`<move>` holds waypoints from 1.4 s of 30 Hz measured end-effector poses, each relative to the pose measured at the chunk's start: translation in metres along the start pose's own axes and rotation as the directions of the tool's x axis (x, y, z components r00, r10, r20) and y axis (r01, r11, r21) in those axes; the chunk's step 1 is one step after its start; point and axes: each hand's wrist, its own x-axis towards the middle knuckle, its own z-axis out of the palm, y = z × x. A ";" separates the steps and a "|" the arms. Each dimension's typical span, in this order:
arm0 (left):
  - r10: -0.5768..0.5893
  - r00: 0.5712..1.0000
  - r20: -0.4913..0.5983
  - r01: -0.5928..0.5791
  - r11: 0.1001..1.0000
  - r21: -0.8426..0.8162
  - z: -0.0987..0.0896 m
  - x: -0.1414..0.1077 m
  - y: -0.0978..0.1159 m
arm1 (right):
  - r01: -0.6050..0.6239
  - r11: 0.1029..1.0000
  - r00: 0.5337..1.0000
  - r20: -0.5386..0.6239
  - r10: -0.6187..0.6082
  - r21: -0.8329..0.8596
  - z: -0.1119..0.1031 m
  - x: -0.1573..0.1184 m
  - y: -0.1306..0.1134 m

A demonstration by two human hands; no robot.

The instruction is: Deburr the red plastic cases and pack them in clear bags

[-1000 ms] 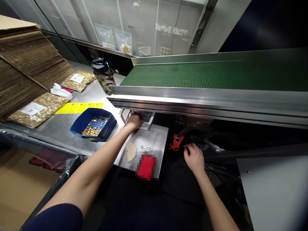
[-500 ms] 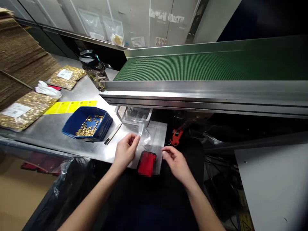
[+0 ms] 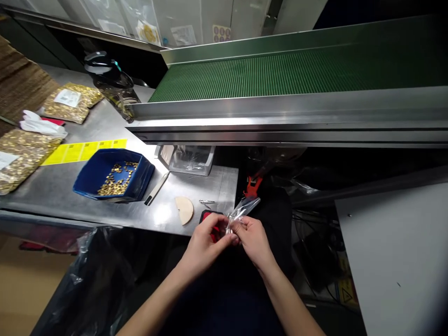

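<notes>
Both my hands pinch a clear plastic bag (image 3: pixel 242 209) low in front of me, past the table's front edge. My left hand (image 3: pixel 206 240) is closed on its near end, with the thumb pointing to the right. From the other side my right hand (image 3: pixel 256 240) grips the same end, its fingertips nearly meeting the left ones. Below and behind my left fingers lies a red and black item (image 3: pixel 214 237), mostly covered. On the table close by are a half-round, wood-coloured piece (image 3: pixel 184 211) and a small metal piece (image 3: pixel 206 202).
A blue bin (image 3: pixel 142 184) holds small brass-coloured pieces, beside a utility knife (image 3: pixel 157 189). A grey tray (image 3: pixel 209 164) of clear bags sits under the green conveyor (image 3: pixel 245 77). An orange-handled tool (image 3: pixel 252 186) lies right of the table. A bottle (image 3: pixel 112 84) stands back left.
The clear bag has moved from near the tray toward me and right. My right hand has closed on it beside my left. The half-round piece and small metal piece now show. The view has shifted.
</notes>
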 end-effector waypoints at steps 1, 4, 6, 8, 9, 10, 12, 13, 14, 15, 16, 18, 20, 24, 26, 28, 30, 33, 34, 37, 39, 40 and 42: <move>-0.001 1.000 0.027 0.000 1.000 0.022 0.001 0.000 0.000 | -0.018 0.999 1.000 -0.002 0.018 -0.037 -0.002 -0.003 0.001; -0.026 0.996 0.088 0.019 0.997 0.079 0.005 -0.001 0.001 | -0.054 0.987 0.998 -0.031 0.050 -0.154 -0.008 -0.012 0.000; -0.013 0.994 0.112 -0.003 0.990 0.139 0.007 -0.002 0.000 | -0.061 0.966 0.997 -0.070 0.045 -0.251 -0.012 -0.017 -0.001; 0.004 0.994 0.114 -0.027 0.979 0.204 0.006 -0.002 -0.002 | -0.062 0.912 0.994 -0.110 0.018 -0.405 -0.017 -0.021 -0.001; 0.001 0.995 0.103 -0.025 0.973 0.227 0.004 -0.001 -0.003 | -0.058 0.871 0.993 -0.120 -0.001 -0.487 -0.020 -0.023 -0.001; -0.007 0.996 0.086 -0.014 0.970 0.244 0.002 -0.001 -0.004 | -0.052 0.822 0.992 -0.122 -0.021 -0.567 -0.023 -0.024 0.000; -0.022 0.999 0.037 0.012 0.964 0.266 -0.002 0.001 -0.006 | -0.023 0.720 0.991 -0.110 -0.074 -0.693 -0.027 -0.028 0.003; -0.013 1.000 0.015 0.009 0.960 0.281 -0.004 0.001 -0.006 | 0.006 0.669 0.988 -0.101 -0.121 -0.744 -0.029 -0.031 0.004; 0.007 1.000 0.001 -0.007 0.955 0.296 -0.005 0.001 -0.006 | 0.039 0.616 0.979 -0.093 -0.181 -0.787 -0.030 -0.033 0.005; 0.030 1.000 -0.004 -0.027 0.952 0.303 -0.004 0.001 -0.005 | 0.069 0.572 0.966 -0.089 -0.243 -0.817 -0.030 -0.035 0.005; 0.049 0.999 -0.003 -0.045 0.953 0.298 -0.002 0.000 -0.004 | 0.092 0.552 0.951 -0.091 -0.296 -0.829 -0.029 -0.037 0.004; 0.046 0.999 0.003 -0.045 0.972 0.231 0.006 -0.003 -0.004 | 0.120 0.601 0.935 -0.114 -0.337 -0.790 -0.026 -0.040 0.001; 0.004 1.000 0.012 -0.005 0.991 0.137 0.016 -0.004 -0.005 | 0.129 0.720 0.947 -0.131 -0.293 -0.682 -0.022 -0.041 -0.004; 0.006 0.997 -0.082 0.009 0.981 0.192 0.024 0.001 -0.010 | 0.117 0.816 0.967 -0.121 -0.222 -0.566 -0.022 -0.040 -0.007; 0.032 0.984 -0.178 0.016 0.965 0.262 0.017 0.008 -0.010 | 0.053 0.737 0.962 -0.165 -0.219 -0.673 -0.023 -0.039 -0.004; 0.066 0.963 -0.262 0.020 0.950 0.313 0.009 0.013 -0.009 | -0.019 0.632 0.952 -0.207 -0.225 -0.775 -0.024 -0.041 -0.002; 0.109 0.954 -0.279 -0.005 0.938 0.347 0.006 0.015 -0.007 | -0.027 0.610 0.950 -0.210 -0.230 -0.792 -0.021 -0.043 -0.003; 0.102 0.985 -0.140 -0.055 0.951 0.303 0.015 0.014 -0.007 | 0.098 0.744 0.972 -0.098 -0.215 -0.661 -0.013 -0.048 -0.011; 0.082 0.993 -0.080 -0.057 0.960 0.275 0.019 0.013 -0.008 | 0.144 0.789 0.977 -0.043 -0.211 -0.597 -0.010 -0.050 -0.014; 0.034 0.999 -0.033 -0.025 0.972 0.232 0.026 0.016 -0.011 | 0.215 0.840 0.976 0.084 -0.200 -0.498 -0.008 -0.055 -0.017; 0.027 0.990 -0.140 0.007 0.972 0.237 0.023 0.022 -0.011 | 0.174 0.803 0.983 0.055 -0.174 -0.570 -0.013 -0.056 -0.012; 0.028 0.976 -0.214 0.025 0.969 0.244 0.020 0.025 -0.009 | 0.125 0.759 0.988 0.007 -0.157 -0.639 -0.016 -0.055 -0.008; 0.039 0.945 -0.323 0.050 0.964 0.261 0.016 0.027 -0.003 | 0.031 0.627 0.975 -0.113 -0.189 -0.779 -0.022 -0.053 0.001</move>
